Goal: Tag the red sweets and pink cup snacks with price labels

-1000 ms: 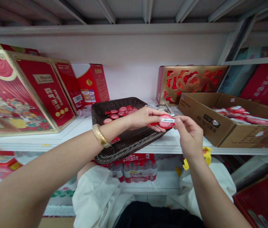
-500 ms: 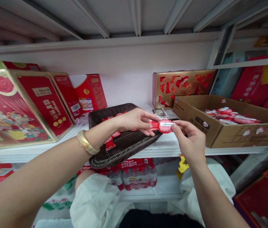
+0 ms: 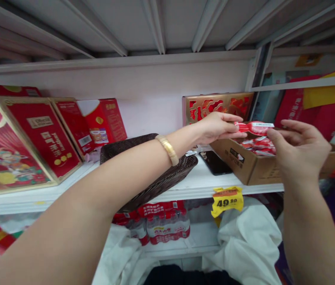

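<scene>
Above the cardboard box [image 3: 250, 170], both of my hands are on a red candy-shaped packet [image 3: 259, 127] with a white label strip. My left hand [image 3: 219, 127], gold bracelet on its wrist, pinches the twisted left end. At the right end, my right hand [image 3: 301, 146] grips the packet between thumb and fingers. More red packets [image 3: 264, 145] lie inside the box just beneath. My left forearm crosses over a dark woven basket [image 3: 182, 170] and hides most of its inside.
A black phone [image 3: 215, 162] lies on the white shelf [image 3: 194, 184] between basket and box. Red gift boxes [image 3: 57, 134] stand at left, a gold box [image 3: 217, 105] behind. A yellow price tag [image 3: 227, 202] hangs from the shelf edge, and bottled water [image 3: 167, 227] sits below.
Both hands have carried the packet rightward and up, from beside the basket to over the cardboard box. The view has shifted right, and the phone shows more fully.
</scene>
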A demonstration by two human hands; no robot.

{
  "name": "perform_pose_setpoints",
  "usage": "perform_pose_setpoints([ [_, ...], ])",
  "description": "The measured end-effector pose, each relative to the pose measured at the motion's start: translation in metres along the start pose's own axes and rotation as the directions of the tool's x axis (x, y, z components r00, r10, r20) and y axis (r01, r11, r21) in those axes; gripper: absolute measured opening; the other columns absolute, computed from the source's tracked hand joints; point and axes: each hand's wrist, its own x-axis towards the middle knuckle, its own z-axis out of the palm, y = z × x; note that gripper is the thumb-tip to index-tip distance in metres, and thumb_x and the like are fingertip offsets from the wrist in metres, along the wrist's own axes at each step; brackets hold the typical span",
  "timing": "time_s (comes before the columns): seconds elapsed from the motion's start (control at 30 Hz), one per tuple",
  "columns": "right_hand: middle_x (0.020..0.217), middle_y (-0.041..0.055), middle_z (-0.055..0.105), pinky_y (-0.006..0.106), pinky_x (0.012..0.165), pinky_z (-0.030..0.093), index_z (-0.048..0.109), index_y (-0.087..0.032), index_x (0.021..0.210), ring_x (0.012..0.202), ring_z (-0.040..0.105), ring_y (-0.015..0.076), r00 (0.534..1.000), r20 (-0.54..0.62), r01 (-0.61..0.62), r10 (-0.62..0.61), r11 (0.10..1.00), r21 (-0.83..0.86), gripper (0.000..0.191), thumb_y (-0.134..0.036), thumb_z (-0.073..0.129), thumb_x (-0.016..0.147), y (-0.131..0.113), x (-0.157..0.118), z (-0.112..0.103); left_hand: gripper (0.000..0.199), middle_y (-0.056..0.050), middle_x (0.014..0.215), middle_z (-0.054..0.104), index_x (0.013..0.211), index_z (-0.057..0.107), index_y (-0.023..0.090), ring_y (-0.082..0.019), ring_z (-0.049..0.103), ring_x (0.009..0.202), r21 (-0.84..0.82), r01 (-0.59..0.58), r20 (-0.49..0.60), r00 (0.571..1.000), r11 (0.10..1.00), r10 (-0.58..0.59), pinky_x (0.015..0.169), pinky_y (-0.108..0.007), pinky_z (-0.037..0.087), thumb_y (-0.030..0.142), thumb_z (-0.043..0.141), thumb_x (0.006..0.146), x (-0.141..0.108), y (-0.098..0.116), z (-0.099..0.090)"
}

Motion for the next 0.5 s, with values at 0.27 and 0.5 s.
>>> perform_pose_setpoints([
  [0.27, 0.109, 0.0144, 0.07, 0.051, 0.085, 0.05, 0.066, -0.02, 0.112, 0.091, 0.068, 0.0311, 0.994, 0.085, 0.106, -0.072, 0.846, -0.522, 0.042, -0.032, 0.072, 0.072, 0.024, 0.026, -0.013, 0.074, -0.017, 0.149, 0.04, 0.147, 0.032, 0.018, -0.026, 0.058, 0.117, 0.262, 0.061, -0.112, 0.993, 0.963, -0.032, 0.091, -0.036, 0.053, 0.009, 0.061, 0.079, 0.028, 0.0, -0.01],
  [0.5, 0.089, 0.0079, 0.071, 0.036, 0.072, 0.051, 0.07, -0.018, 0.094, 0.075, 0.065, 0.0209, 0.937, 0.16, 0.343, -0.311, 0.906, -0.249, 0.021, -0.033, 0.061, 0.083, -0.013, -0.038, 0.021, 0.043, -0.013, 0.107, 0.066, 0.119, 0.062, 0.008, -0.016, 0.063, 0.089, 0.626, 0.068, -0.331, 0.925, 0.777, 0.186, 0.077, -0.029, 0.051, 0.007, 0.057, 0.076, -0.036, 0.0, -0.087],
])
